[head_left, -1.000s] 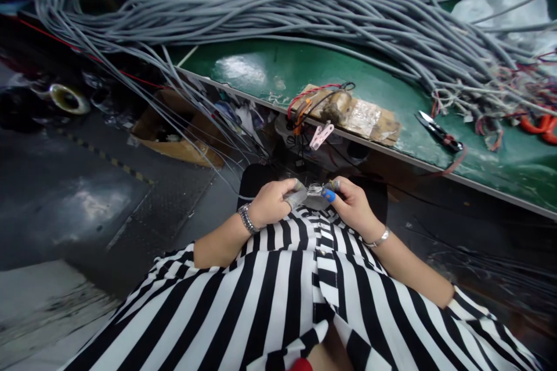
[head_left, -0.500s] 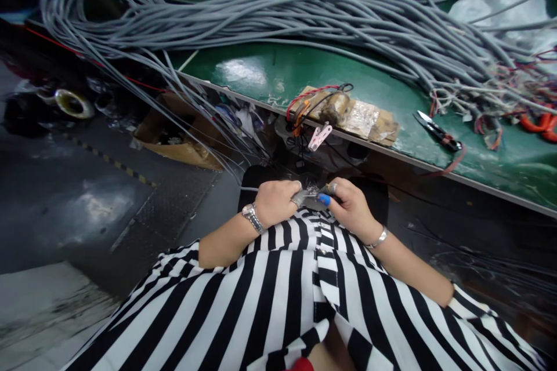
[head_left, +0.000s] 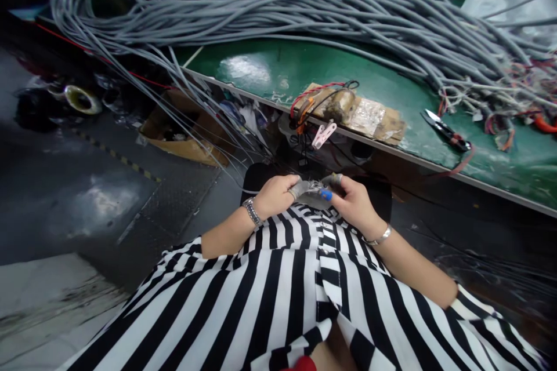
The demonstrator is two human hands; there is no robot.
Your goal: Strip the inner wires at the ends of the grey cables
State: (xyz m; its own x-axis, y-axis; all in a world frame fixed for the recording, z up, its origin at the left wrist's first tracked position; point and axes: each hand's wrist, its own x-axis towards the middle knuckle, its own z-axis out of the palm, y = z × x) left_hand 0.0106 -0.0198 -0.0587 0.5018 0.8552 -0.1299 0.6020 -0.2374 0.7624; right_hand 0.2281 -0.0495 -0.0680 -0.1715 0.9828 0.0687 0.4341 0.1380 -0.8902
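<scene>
Close to my lap, my left hand (head_left: 275, 198) is closed around a thin grey cable (head_left: 249, 191) that comes in from the left. Fine silvery strands (head_left: 314, 186) stick out at the cable's end, between my two hands. My right hand (head_left: 355, 204) pinches at these strands with its thumb and forefinger. Blue tape covers the right thumb (head_left: 326, 195), and grey wrapping shows on fingers of both hands. Exactly what lies under the right fingertips is too small to make out.
A long bundle of grey cables (head_left: 270, 11) lies across the green bench (head_left: 248, 69). Wire cutters (head_left: 446, 130) rest near bared cable ends at right. A cardboard piece (head_left: 394, 126) and a pink clip (head_left: 324, 135) sit at the bench edge. A cardboard box (head_left: 183, 149) stands below left.
My hands have shifted slightly, and more of the strands shows between them. The whole view has moved a little; the bench things appear farther right.
</scene>
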